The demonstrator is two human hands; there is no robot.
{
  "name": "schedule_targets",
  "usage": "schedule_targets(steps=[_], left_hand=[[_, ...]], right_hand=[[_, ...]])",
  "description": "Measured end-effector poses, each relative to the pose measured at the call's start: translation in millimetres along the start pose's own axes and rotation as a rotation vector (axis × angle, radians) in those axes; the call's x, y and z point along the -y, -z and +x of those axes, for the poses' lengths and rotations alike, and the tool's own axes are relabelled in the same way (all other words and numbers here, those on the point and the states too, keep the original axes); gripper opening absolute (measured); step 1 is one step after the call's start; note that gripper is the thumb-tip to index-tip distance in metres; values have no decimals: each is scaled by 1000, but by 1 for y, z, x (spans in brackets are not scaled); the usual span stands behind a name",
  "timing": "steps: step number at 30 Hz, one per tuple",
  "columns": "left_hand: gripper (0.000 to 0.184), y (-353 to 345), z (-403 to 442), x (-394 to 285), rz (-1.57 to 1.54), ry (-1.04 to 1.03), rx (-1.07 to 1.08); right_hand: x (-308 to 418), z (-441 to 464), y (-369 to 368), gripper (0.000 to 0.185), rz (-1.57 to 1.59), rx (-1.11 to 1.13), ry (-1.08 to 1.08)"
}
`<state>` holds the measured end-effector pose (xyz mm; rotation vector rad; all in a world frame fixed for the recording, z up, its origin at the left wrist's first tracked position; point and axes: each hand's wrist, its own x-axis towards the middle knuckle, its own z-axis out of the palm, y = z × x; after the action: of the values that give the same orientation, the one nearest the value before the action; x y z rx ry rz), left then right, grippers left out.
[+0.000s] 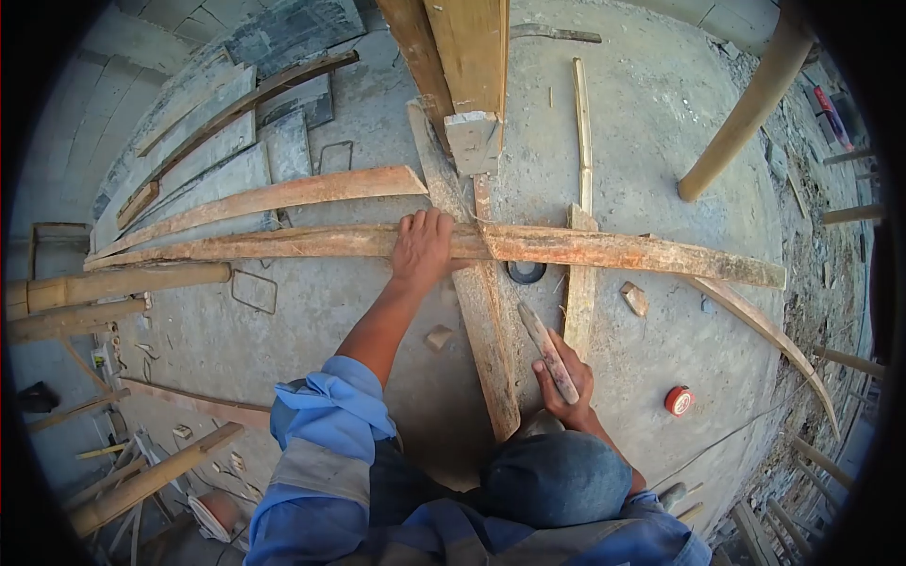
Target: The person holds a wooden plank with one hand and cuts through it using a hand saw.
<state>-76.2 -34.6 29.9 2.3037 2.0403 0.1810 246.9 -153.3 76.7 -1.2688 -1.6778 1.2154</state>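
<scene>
My left hand (423,247) grips a long, rough wooden plank (604,247) that runs crosswise in front of me, its fingers curled over the far edge. The plank crosses other boards: a wide one (486,340) stretches from near my legs to the post, and a narrower one (579,292) lies to its right. Held in my right hand (569,382) is a long, pale, worn stick-like tool (547,351) with a tapered end pointing up and left; its exact kind is unclear. That hand is close to the narrower board, near my knee.
A red tape measure (679,400) lies at right on the concrete floor (651,349). Beyond the plank stands a wooden post (467,66); a round pole (746,113) rises at upper right. A black round object (527,272) and a broken chunk (634,298) sit nearby.
</scene>
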Motion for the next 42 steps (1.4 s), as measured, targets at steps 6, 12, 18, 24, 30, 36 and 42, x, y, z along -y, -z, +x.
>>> schedule_targets(steps=[6,12,18,24,30,36,42], left_hand=[[78,3,4,1,-20,0,-10],[80,1,10,3,-3,-14,-9],[81,2,12,-2,-8,7,-7],[82,2,10,-2,-12,-23,-17],[77,-2,7,1,19,-1,8],[78,7,8,-2,-15,11,19],[80,-1,12,3,17,6,9]], right_hand=[[14,101,-55,49,24,-55,136],[-5,-6,1,52,-2,-18,15],[3,83,-48,49,15,-77,126],[3,40,-28,50,16,-53,78],[-1,20,-9,51,-69,-42,120],[0,90,-46,52,44,-54,138],[-4,-24,13,55,-56,-9,91]])
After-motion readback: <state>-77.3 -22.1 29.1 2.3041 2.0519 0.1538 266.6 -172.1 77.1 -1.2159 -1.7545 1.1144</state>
